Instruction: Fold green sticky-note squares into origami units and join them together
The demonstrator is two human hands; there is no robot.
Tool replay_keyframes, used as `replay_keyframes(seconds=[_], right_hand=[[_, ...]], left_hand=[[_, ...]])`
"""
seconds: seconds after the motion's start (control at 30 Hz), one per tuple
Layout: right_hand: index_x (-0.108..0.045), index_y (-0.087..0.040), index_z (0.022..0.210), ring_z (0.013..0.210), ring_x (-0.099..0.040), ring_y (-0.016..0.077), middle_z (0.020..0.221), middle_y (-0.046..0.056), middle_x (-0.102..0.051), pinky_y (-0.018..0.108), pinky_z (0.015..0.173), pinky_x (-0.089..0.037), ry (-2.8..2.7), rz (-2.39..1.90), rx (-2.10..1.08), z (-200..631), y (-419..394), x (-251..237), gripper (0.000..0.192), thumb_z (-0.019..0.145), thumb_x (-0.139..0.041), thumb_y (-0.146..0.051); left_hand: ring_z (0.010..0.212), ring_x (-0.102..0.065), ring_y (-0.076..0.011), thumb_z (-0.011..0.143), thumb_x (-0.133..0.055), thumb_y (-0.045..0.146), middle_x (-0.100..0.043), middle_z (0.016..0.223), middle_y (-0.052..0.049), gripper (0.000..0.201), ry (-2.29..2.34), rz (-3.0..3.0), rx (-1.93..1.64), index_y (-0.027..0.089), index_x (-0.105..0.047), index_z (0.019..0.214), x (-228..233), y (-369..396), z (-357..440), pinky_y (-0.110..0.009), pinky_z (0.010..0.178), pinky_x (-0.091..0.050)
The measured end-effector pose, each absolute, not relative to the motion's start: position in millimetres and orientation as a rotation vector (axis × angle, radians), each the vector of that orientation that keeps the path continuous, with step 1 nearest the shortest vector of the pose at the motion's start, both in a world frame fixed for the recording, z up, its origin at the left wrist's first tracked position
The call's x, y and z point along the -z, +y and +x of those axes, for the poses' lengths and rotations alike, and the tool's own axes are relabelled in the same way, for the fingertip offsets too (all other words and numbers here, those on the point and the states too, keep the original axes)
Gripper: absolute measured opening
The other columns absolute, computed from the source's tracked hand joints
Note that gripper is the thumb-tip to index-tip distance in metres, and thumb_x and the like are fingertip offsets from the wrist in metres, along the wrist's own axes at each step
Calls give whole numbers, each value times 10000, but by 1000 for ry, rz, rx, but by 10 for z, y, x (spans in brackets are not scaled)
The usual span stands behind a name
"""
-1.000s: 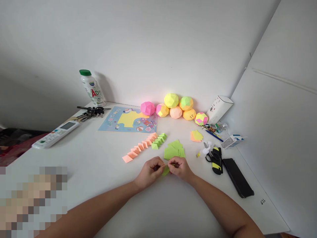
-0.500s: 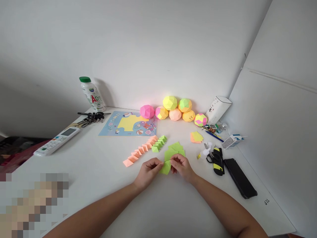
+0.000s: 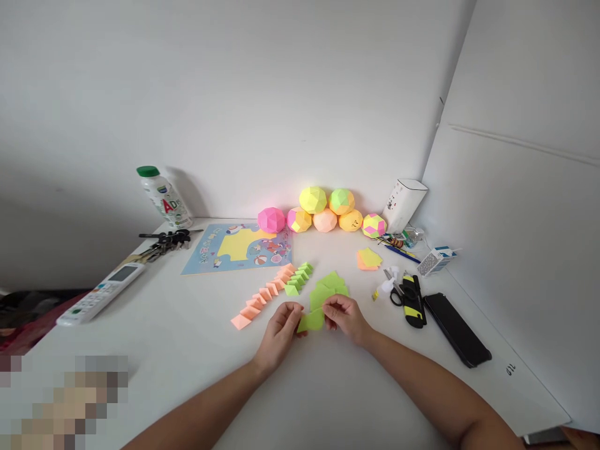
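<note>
At the near middle of the bench (image 3: 201,331), all the action is squeezed into one small green sheet (image 3: 312,321), strung between two hands! Left hand (image 3: 278,332) has its left end, thumb on top, some fingertips showing beneath; right hand (image 3: 347,320) has the opposite edge in a thumb-and-finger pinch. Both grasping, then, neither one free. And look at the line of it: the sheet's longer way runs from hand to hand, crosswise to the person, with the right end a touch farther off. Neither hand has the advantage here; the paper lies just to the right of the left thumb and just to the left of the right, at both sets of fingertips. Is there a crease in it? Too small to tell!

Straight beyond, just past the fingers, sits the loose green pile (image 3: 330,289); the sheet overlaps its near edge from this angle, though whether they touch, I cannot say. Beyond and to the left, a short row of folded green pieces (image 3: 299,279), and right alongside, the longer peach row (image 3: 260,296), slanting away to the right. Left hand is the closer one to both rows! Over on the right hand's side, well apart from the paper: scissors (image 3: 398,289), yellow-and-black cutter (image 3: 412,310), black phone (image 3: 457,329).
</note>
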State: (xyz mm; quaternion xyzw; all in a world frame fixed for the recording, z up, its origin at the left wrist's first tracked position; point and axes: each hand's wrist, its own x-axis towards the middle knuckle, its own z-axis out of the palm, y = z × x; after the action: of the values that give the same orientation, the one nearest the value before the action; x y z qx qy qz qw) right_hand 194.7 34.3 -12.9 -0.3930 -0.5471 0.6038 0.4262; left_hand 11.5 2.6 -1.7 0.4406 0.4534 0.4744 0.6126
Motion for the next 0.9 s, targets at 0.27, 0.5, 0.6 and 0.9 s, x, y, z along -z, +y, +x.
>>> replay_keyframes(seconds=[0.27,0.5,0.6,0.9], right_hand=[[-631,-154,780,463,-511,93,530,-38,-539,212,427,-392,-1361,-964,-1471,1935,345,170,201,741,-662,-348],[-632,-150,840,471,-509,84,569,-33,-540,204,423,-385,-1330,-972,-1501,1926,342,166,233,728,-674,-350],[-632,-150,859,467,-501,80,574,-34,-530,200,416,-379,-1347,-962,-1487,1920,344,179,235,734,-669,-346],[-627,-163,914,474,-471,67,642,-32,-503,201,420,-379,-1374,-1011,-1463,1927,329,149,241,761,-635,-348]], left_hand=[[838,-555,-196,823,-442,524,-589,894,-41,419,1067,1076,-911,190,-582,1035,11,0,103,-306,698,-509],[944,-549,-227,851,-425,479,-634,963,-65,403,1109,1237,-915,192,-611,1065,78,12,69,-319,776,-466],[955,-553,-223,832,-455,483,-619,1059,-67,392,1116,1199,-902,213,-607,1072,82,13,69,-302,738,-478],[689,-518,-129,752,-616,415,-574,794,-13,337,1047,1176,-1049,187,-595,999,137,49,89,-248,632,-443]])
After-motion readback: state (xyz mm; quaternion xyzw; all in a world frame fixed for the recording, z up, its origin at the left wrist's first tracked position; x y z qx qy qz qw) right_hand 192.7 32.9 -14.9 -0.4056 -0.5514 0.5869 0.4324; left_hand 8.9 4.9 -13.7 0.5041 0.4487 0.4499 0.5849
